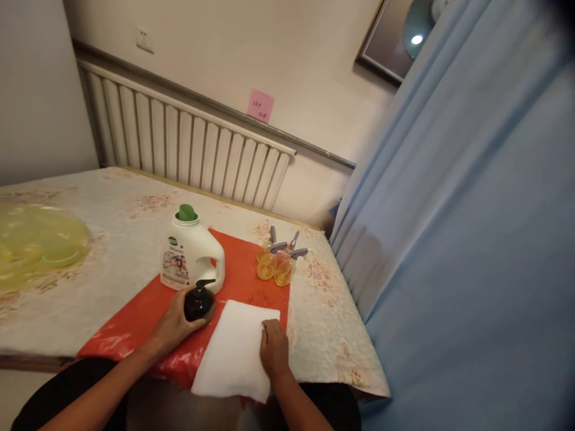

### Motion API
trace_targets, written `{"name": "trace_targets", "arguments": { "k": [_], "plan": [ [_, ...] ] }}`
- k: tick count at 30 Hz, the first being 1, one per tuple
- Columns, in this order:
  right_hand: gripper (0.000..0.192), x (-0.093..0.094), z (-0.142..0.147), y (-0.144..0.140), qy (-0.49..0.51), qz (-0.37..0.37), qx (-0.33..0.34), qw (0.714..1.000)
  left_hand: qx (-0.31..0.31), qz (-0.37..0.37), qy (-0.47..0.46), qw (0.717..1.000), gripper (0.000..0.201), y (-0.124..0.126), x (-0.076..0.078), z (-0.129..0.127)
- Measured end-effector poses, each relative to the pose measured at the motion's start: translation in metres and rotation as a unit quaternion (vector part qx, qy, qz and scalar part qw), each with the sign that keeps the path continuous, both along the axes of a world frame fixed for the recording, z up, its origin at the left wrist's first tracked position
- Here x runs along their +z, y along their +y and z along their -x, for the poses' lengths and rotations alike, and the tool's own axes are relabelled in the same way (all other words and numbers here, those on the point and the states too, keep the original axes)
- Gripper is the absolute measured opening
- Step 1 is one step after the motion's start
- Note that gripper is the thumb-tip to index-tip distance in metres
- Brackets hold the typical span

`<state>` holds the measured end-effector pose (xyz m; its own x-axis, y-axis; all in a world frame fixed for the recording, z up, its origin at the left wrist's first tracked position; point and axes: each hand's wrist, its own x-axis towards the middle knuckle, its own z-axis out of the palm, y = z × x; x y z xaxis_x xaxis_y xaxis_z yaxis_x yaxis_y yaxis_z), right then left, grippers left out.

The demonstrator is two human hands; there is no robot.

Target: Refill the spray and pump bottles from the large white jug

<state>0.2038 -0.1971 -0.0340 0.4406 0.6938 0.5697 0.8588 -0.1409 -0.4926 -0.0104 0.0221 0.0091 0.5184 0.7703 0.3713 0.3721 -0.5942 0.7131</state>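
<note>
Two hands at work on the near edge of a table covered by a pale floral-print cloth [112, 221]. Left hand [173, 326] is curled around a small round black pump bottle [199, 302], fingers wrapped on its lower body; bottle stands upright on a red plastic sheet [135, 317], nozzle pointing right. Right hand [274, 350] lies on a folded white rectangular cloth pad [233, 353], fingers bent and pressing its right edge; whether it pinches the fabric or only holds it flat cannot be told. Pad sits just right of the black bottle, its near edge overhanging the table.

Behind the bottle, almost touching: a white plastic detergent jug with green cap and side handle [191, 254]. Further right, a cluster of small amber spray bottles with grey triggers [276, 263] at the sheet's far corner. Yellow translucent plastic [38, 242] lies far left. White slatted radiator [188, 146] along the wall, blue curtain [449, 239] at right.

Risks, judged: the red sheet looks slick, so the bottle could skid or tip under one-handed pressure. The overhanging pad could slide off if the right hand lifts. The jug stands close enough to be knocked.
</note>
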Motion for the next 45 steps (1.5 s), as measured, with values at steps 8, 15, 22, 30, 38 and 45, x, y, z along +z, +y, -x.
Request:
{"name": "trace_targets", "arguments": {
  "k": [8, 15, 22, 30, 38, 45],
  "plan": [
    [0.026, 0.0, -0.003, 0.0, -0.01, -0.015, -0.012, 1.0, 0.045, 0.003, 0.029, 0.999, 0.085, 0.008, -0.004, 0.009],
    [0.025, 0.001, -0.002, 0.0, -0.008, -0.014, -0.017, 1.0, 0.086, -0.015, 0.026, 0.996, 0.09, 0.004, 0.016, 0.01],
    [0.026, 0.003, -0.003, 0.0, -0.011, -0.02, -0.016, 1.0, 0.041, -0.006, -0.014, 0.999, 0.082, -0.023, 0.042, -0.039],
    [0.027, 0.007, -0.002, 0.0, -0.02, -0.027, -0.023, 0.999, -0.068, 0.013, -0.052, 0.996, 0.075, -0.042, 0.042, -0.123],
    [0.027, 0.002, -0.002, 0.002, -0.016, -0.026, -0.022, 0.999, -0.112, 0.026, -0.052, 0.992, 0.07, -0.051, 0.028, -0.19],
    [0.027, 0.002, -0.001, 0.003, 0.014, -0.02, -0.023, 0.999, -0.114, 0.032, -0.057, 0.991, 0.071, -0.052, 0.019, -0.226]
  ]
}}
